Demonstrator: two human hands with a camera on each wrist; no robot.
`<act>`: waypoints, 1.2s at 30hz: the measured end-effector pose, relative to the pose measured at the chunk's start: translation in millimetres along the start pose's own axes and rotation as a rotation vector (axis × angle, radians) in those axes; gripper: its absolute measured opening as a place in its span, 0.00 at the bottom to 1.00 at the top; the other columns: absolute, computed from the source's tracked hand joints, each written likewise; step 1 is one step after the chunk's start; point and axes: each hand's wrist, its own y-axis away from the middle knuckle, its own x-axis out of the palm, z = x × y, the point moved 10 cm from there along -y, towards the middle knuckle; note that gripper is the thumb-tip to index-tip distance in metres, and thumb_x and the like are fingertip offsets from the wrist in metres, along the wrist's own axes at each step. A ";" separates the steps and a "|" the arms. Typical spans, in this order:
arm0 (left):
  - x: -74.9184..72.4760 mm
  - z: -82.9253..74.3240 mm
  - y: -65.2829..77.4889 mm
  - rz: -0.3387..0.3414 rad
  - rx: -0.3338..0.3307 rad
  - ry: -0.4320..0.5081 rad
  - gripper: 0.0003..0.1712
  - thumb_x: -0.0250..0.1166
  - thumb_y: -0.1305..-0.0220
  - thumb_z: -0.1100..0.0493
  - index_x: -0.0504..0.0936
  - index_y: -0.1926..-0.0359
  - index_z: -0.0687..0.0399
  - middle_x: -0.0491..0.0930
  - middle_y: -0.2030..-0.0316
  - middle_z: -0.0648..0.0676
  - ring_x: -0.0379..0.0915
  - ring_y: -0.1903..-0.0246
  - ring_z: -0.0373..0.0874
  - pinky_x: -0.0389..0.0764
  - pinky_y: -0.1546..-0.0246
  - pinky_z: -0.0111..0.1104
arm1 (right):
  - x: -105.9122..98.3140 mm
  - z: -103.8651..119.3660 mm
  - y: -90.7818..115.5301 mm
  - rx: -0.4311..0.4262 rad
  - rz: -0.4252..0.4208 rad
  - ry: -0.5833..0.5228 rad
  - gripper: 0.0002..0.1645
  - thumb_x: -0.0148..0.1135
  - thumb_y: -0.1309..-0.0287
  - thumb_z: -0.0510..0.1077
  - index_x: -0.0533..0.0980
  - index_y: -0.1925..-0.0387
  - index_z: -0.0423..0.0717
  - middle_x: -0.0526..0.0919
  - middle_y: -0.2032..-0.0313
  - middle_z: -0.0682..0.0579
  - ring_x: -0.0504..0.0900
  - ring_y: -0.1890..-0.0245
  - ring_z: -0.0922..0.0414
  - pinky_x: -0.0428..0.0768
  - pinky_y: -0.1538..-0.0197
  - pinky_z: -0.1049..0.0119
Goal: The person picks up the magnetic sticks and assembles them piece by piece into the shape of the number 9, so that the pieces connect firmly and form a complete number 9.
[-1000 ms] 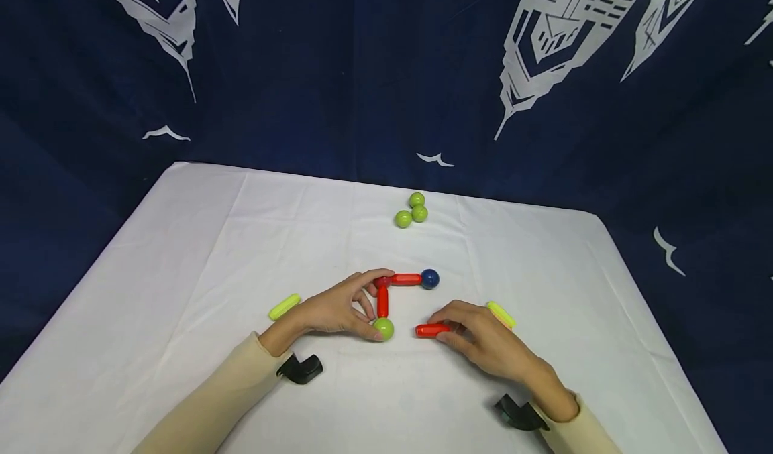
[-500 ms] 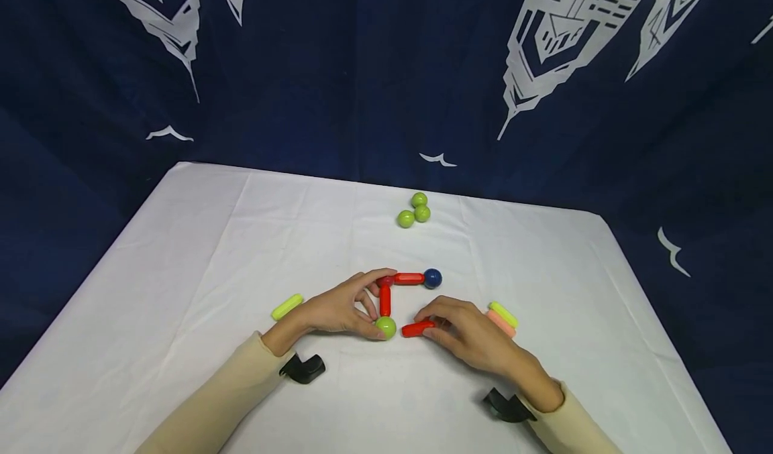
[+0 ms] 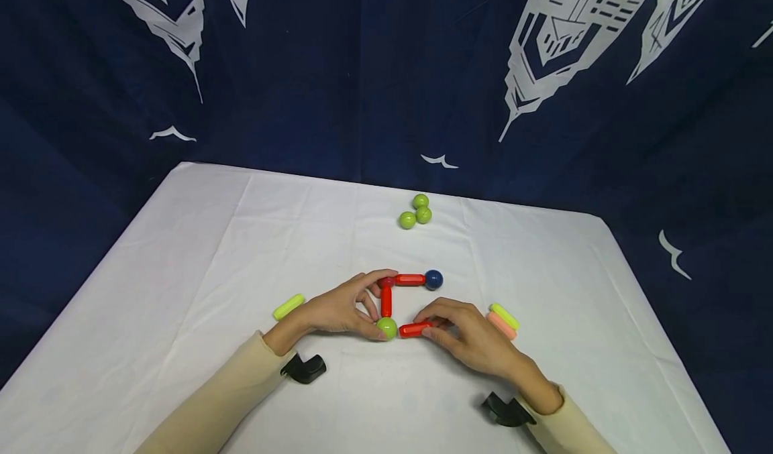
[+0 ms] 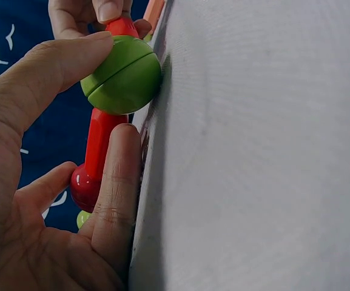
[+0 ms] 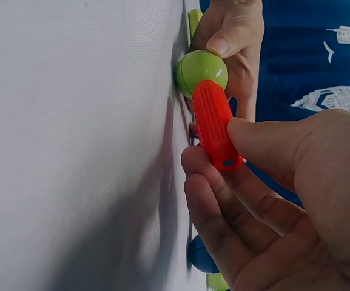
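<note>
An L-shaped piece of toy building rods and balls lies on the table: a green ball [image 3: 386,328], a red rod [image 3: 386,302], a red ball [image 3: 386,281], another red rod [image 3: 410,279] and a blue ball [image 3: 433,279]. My left hand [image 3: 342,308] holds its left side, thumb on the green ball and forefinger at the red ball. My right hand [image 3: 474,336] pinches a loose red rod [image 5: 214,121] between thumb and fingers. That rod's far end points at the green ball, very close; whether they touch I cannot tell.
Several green balls [image 3: 407,220] sit together toward the back. A yellow-green rod [image 3: 288,307] lies by my left wrist. Beyond my right hand, another yellow-green rod [image 3: 504,316] lies beside a salmon-pink rod [image 3: 501,326]. White cloth [image 3: 290,239] covers the table; a dark blue curtain [image 3: 314,92] hangs behind.
My right hand has moved left, bringing the loose red rod up close to the green ball. The salmon-pink rod has come more into view. My left hand keeps its hold.
</note>
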 end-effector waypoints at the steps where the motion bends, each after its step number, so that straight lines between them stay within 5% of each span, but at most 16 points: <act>1: -0.1 -0.2 0.1 0.000 0.002 0.000 0.57 0.80 0.52 0.61 0.59 0.25 0.37 0.65 0.46 0.59 0.80 0.59 0.44 0.78 0.56 0.38 | 0.4 -0.2 -0.5 0.006 0.003 -0.004 0.12 0.67 0.37 0.40 0.82 0.53 0.55 0.84 0.57 0.63 0.81 0.62 0.67 0.82 0.54 0.69; 9: -0.4 -0.9 1.0 0.004 0.012 -0.012 0.55 0.79 0.50 0.60 0.60 0.25 0.37 0.66 0.46 0.58 0.80 0.59 0.44 0.77 0.54 0.38 | 3.1 -1.9 -2.0 0.017 0.006 -0.006 0.12 0.66 0.36 0.41 0.81 0.52 0.57 0.83 0.57 0.64 0.81 0.62 0.66 0.81 0.54 0.69; 15: 2.6 -1.7 1.7 0.049 0.035 -0.055 0.31 0.75 0.45 0.59 0.78 0.39 0.48 0.70 0.50 0.56 0.77 0.59 0.44 0.80 0.54 0.34 | 4.6 -4.7 -2.8 0.022 0.004 -0.008 0.13 0.67 0.36 0.41 0.81 0.52 0.57 0.83 0.56 0.62 0.81 0.61 0.66 0.81 0.54 0.69; 26: 10.3 -6.9 2.9 0.112 0.104 -0.266 0.21 0.74 0.42 0.56 0.83 0.46 0.44 0.75 0.66 0.53 0.69 0.72 0.37 0.68 0.70 0.26 | 7.4 -5.4 -5.0 0.030 0.021 0.006 0.13 0.67 0.36 0.41 0.80 0.51 0.56 0.83 0.56 0.63 0.81 0.62 0.66 0.82 0.55 0.69; 36: 8.8 -5.7 2.9 0.122 0.087 -0.249 0.19 0.74 0.41 0.56 0.83 0.48 0.41 0.75 0.64 0.48 0.73 0.66 0.39 0.73 0.64 0.29 | -41.7 -1.6 -34.2 -0.027 -0.051 0.115 0.12 0.67 0.37 0.40 0.82 0.52 0.44 0.85 0.58 0.57 0.83 0.62 0.63 0.83 0.54 0.66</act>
